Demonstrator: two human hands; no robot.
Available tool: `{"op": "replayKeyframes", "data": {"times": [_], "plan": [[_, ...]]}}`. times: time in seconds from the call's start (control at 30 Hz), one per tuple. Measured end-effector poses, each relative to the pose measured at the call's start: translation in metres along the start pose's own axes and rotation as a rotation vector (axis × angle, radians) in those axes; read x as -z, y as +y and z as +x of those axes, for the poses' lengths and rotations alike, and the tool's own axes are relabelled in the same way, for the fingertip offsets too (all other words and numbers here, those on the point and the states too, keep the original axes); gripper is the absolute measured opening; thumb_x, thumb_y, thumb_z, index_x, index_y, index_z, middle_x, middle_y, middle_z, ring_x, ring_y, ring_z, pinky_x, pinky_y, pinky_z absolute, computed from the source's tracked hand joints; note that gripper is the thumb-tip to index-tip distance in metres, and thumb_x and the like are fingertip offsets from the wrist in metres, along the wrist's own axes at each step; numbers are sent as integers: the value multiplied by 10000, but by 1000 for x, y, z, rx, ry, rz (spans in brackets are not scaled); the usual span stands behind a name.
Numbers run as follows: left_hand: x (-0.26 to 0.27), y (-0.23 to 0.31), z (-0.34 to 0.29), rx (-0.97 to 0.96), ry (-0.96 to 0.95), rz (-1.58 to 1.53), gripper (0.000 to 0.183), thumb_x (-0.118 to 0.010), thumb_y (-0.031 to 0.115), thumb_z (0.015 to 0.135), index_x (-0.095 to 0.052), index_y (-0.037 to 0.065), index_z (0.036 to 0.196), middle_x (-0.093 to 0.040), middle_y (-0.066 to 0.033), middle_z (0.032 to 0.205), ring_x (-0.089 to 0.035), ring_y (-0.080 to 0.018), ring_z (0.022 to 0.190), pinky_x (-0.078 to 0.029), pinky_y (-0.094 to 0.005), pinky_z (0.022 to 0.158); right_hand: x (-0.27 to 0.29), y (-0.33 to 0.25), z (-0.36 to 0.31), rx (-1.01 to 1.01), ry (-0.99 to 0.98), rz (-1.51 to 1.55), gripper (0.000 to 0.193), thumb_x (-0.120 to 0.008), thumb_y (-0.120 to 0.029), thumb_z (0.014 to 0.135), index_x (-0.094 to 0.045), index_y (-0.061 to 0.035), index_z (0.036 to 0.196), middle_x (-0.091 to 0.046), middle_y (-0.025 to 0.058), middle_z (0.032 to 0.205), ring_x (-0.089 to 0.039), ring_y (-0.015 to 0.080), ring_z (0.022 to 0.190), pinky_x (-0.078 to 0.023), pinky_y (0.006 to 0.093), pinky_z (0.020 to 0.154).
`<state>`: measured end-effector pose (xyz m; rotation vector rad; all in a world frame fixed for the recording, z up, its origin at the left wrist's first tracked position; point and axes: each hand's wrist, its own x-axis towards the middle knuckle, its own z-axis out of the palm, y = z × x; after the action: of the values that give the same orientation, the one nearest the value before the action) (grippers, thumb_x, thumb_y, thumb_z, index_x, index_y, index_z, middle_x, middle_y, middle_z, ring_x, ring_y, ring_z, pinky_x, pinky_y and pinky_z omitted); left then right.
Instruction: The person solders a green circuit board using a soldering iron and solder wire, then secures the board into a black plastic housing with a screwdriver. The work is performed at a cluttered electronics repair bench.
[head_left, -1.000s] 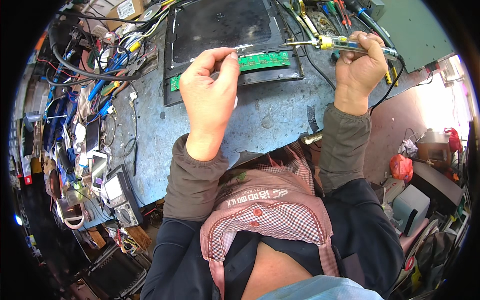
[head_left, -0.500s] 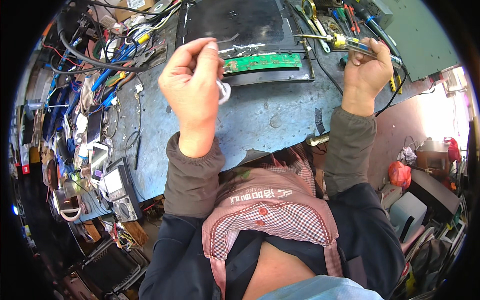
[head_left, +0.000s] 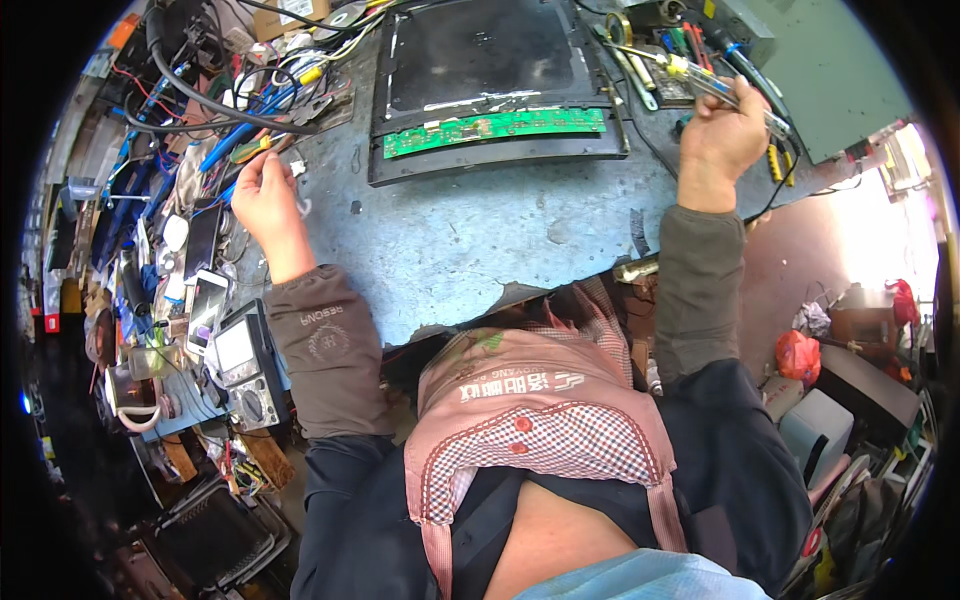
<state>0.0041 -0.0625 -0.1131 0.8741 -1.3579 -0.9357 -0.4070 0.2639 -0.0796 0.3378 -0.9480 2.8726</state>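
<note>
My right hand point(head_left: 715, 145) is closed round the clear handle of a soldering iron point(head_left: 682, 70) with a yellow collar. The iron's tip points left, above the tools at the back right. My left hand point(head_left: 272, 215) is over the left side of the bench, its thumb and fingers pinched together beside the cables. A pale loop of solder wire point(head_left: 305, 206) shows blurred by its palm; its end is hard to make out. Between the hands, a long green circuit board point(head_left: 495, 127) lies along the near edge of a black panel point(head_left: 485, 60), touched by neither hand.
Cables, pliers point(head_left: 262, 146) and loose parts crowd the left of the blue bench point(head_left: 450, 240). A phone point(head_left: 207, 310) and a multimeter point(head_left: 250, 400) lie at its near left edge. A roll of tape point(head_left: 618, 28) and several hand tools are at the back right.
My left hand has moved left with the solder wire, away from the circuit board, uncovering its left end. My right hand has shifted slightly with the iron still in it.
</note>
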Motion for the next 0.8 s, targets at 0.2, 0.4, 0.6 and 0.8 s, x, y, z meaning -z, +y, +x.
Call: {"op": "replayKeyframes", "data": {"times": [0.2, 0.4, 0.6, 0.8], "plan": [[16, -30, 13, 27, 18, 172, 253, -740, 99, 996, -755, -81, 1173, -745, -49, 866, -638, -104, 690, -499, -263, 627, -20, -16, -8, 328, 7, -128, 175, -720, -32, 970, -552, -48, 1015, -678, 105, 819, -615, 136, 564, -471, 252, 479], [19, -25, 16, -157, 128, 345, 325, -774, 127, 960, -742, -100, 1190, -780, -138, 1088, -710, -175, 892, -564, -338, 792, -48, -38, 41, 601, -133, -557, 198, -801, -92, 944, -630, 7, 942, -706, 92, 767, -650, 135, 594, -510, 275, 537], [-30, 41, -25, -577, 147, 410, 224, -728, 15, 914, -798, 69, 1120, -733, -82, 1035, -695, -227, 922, -569, -361, 849, -43, -20, 110, 682, -252, -902, 288, -827, -253, 937, -781, 24, 877, -771, 133, 797, -724, 235, 750, -559, 392, 752], [-47, 38, -48, -245, -134, 87, 217, -764, 97, 1004, -757, -14, 1190, -761, -33, 1008, -685, -89, 815, -562, -260, 733, -73, -27, 86, 775, -312, -1001, 311, -818, -274, 954, -795, 33, 917, -735, 72, 755, -653, 130, 648, -511, 323, 629]]}}
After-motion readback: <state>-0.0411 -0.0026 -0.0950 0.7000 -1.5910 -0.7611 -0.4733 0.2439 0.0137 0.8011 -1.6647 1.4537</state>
